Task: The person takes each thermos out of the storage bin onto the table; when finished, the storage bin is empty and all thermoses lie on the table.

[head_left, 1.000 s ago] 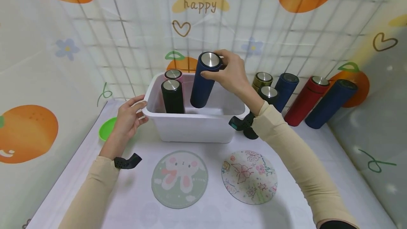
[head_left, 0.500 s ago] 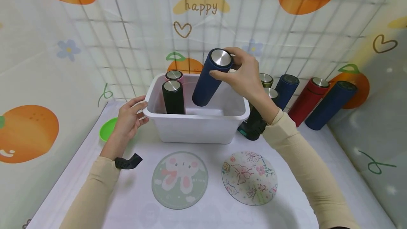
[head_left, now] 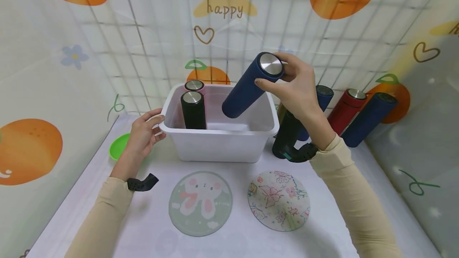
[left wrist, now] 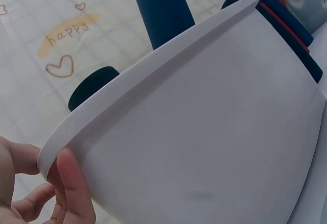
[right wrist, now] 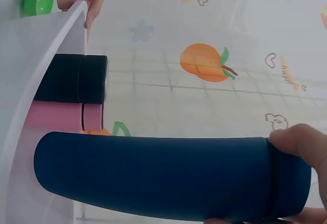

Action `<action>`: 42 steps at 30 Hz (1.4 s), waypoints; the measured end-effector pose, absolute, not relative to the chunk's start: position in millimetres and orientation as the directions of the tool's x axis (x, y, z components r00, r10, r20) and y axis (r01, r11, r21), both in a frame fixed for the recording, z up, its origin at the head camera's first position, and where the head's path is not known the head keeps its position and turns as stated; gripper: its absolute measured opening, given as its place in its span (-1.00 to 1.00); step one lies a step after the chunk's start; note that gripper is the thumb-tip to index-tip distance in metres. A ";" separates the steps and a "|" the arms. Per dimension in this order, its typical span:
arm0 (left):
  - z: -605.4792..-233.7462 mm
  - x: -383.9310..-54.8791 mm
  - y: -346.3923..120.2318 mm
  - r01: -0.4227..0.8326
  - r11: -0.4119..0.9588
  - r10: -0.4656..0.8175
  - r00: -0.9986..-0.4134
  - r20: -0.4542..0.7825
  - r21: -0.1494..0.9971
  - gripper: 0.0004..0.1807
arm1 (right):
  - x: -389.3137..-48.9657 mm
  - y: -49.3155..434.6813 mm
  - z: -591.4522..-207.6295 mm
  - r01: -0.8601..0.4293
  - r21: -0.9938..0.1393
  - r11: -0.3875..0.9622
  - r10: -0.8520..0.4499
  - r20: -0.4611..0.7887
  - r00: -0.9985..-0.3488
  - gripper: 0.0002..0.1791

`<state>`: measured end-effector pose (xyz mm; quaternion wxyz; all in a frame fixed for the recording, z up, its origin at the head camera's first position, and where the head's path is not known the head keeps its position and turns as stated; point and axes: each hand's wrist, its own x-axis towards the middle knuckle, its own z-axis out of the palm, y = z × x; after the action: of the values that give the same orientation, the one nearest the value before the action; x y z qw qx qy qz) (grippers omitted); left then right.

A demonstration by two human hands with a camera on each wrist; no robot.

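Note:
My right hand (head_left: 299, 85) grips a dark blue thermos (head_left: 247, 86) near its steel-topped lid. The thermos is tilted, lid up to the right, its base over the inside of a white plastic tub (head_left: 218, 144). My left hand (head_left: 143, 134) pinches the tub's left rim between thumb and fingers, as the left wrist view also shows. Inside the tub at the left stand a black thermos (head_left: 194, 110) and, behind it, a pink thermos (right wrist: 56, 116). The right wrist view shows the blue thermos lengthwise, with fingers and thumb around the lid end.
Right of the tub stand a black thermos (head_left: 287, 134), a blue thermos (head_left: 324, 95), a red thermos (head_left: 347, 110) and another blue thermos (head_left: 371, 118), some partly behind my right arm. A green bowl (head_left: 118, 146) sits left. Two round mats, rabbit (head_left: 201, 226) and floral (head_left: 277, 202), lie in front.
My right hand has moved right with the blue thermos, which has gone from nearly upright to strongly tilted, its base staying over the tub. My left hand keeps its hold on the rim.

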<state>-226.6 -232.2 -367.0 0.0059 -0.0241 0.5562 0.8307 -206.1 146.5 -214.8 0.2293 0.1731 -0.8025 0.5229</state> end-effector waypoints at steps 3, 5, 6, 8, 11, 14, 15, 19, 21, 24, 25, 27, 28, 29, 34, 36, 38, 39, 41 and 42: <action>-367.1 -226.5 -231.2 -0.040 -0.383 -0.017 -0.999 -0.050 0.923 -0.61 | -201.7 153.0 -216.0 -0.537 -0.749 0.388 -0.022 0.575 -0.818 -0.33; -368.0 -226.7 -230.7 -0.042 -0.380 -0.013 -0.999 -0.051 0.924 -0.61 | -198.7 157.7 -217.4 -0.555 -0.744 0.373 -0.014 0.593 -0.805 -0.33; -368.6 -226.8 -230.5 -0.043 -0.378 -0.012 -0.999 -0.052 0.925 -0.61 | -197.0 159.8 -218.1 -0.564 -0.742 0.363 -0.010 0.603 -0.798 -0.33; -369.5 -227.0 -230.4 -0.050 -0.381 -0.007 -0.998 -0.057 0.923 -0.62 | -193.4 163.7 -219.5 -0.576 -0.741 0.347 -0.004 0.613 -0.790 -0.34; -370.0 -227.3 -230.9 -0.053 -0.387 -0.005 -0.998 -0.060 0.920 -0.61 | -186.7 168.2 -220.5 -0.589 -0.733 0.341 -0.004 0.625 -0.780 -0.35; -369.5 -227.4 -231.5 -0.057 -0.386 -0.002 -0.998 -0.063 0.921 -0.60 | -179.2 172.7 -220.1 -0.613 -0.719 0.328 -0.005 0.648 -0.762 -0.36; -369.5 -227.5 -231.4 -0.058 -0.383 0.000 -0.998 -0.062 0.922 -0.59 | -176.5 174.4 -219.6 -0.623 -0.713 0.320 -0.003 0.657 -0.754 -0.36; -369.0 -227.7 -231.0 -0.068 -0.376 0.004 -0.997 -0.072 0.924 -0.61 | -166.0 180.9 -216.6 -0.671 -0.708 0.220 -0.003 0.688 -0.726 -0.35; -368.3 -228.3 -231.1 -0.063 -0.380 -0.002 -0.998 -0.069 0.923 -0.61 | -161.1 184.4 -214.8 -0.690 -0.709 0.147 -0.010 0.696 -0.718 -0.34; -367.0 -229.2 -231.4 -0.056 -0.389 -0.004 -0.998 -0.063 0.920 -0.61 | -154.5 190.1 -212.5 -0.700 -0.710 0.077 -0.020 0.701 -0.713 -0.33; -366.6 -229.3 -231.6 -0.054 -0.389 -0.005 -0.998 -0.061 0.920 -0.61 | -152.5 192.0 -212.0 -0.702 -0.710 0.060 -0.024 0.702 -0.712 -0.32; -366.3 -229.3 -232.2 -0.058 -0.393 -0.002 -0.998 -0.064 0.918 -0.59 | -148.6 195.6 -210.6 -0.698 -0.712 0.070 -0.021 0.699 -0.715 -0.33; -366.2 -229.1 -232.6 -0.059 -0.393 -0.002 -0.998 -0.065 0.918 -0.59 | -146.8 197.1 -210.1 -0.700 -0.710 0.079 -0.019 0.701 -0.713 -0.33; -366.1 -228.8 -233.0 -0.059 -0.396 -0.002 -0.998 -0.065 0.916 -0.59 | -145.0 198.6 -209.3 -0.700 -0.708 0.093 -0.013 0.702 -0.712 -0.33; -365.6 -227.7 -233.7 -0.059 -0.412 0.003 -0.998 -0.063 0.909 -0.59 | -135.7 206.5 -204.1 -0.724 -0.681 0.109 0.003 0.729 -0.685 -0.35; -364.9 -227.8 -232.8 -0.059 -0.413 0.004 -0.998 -0.063 0.909 -0.59 | -131.4 210.2 -201.6 -0.740 -0.665 0.104 0.004 0.744 -0.668 -0.36; -364.6 -227.6 -232.4 -0.057 -0.413 0.002 -0.998 -0.062 0.909 -0.59 | -127.6 212.9 -199.6 -0.749 -0.655 0.100 0.005 0.753 -0.658 -0.36; -364.4 -227.6 -232.2 -0.057 -0.412 0.001 -0.998 -0.062 0.909 -0.59 | -125.3 214.2 -198.6 -0.740 -0.667 0.081 0.016 0.744 -0.668 -0.36; -364.3 -227.4 -232.2 -0.058 -0.413 0.000 -0.998 -0.063 0.909 -0.59 | -121.3 216.2 -197.3 -0.734 -0.676 0.066 0.033 0.736 -0.676 -0.35; -364.3 -227.3 -232.2 -0.059 -0.415 0.000 -0.998 -0.065 0.908 -0.59 | -119.6 217.1 -197.1 -0.734 -0.677 0.058 0.036 0.736 -0.676 -0.35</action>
<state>-227.3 -232.2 -364.3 0.0176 -0.0274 0.5407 0.8406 -119.6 217.1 -197.1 0.3039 0.2640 -0.6607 0.6336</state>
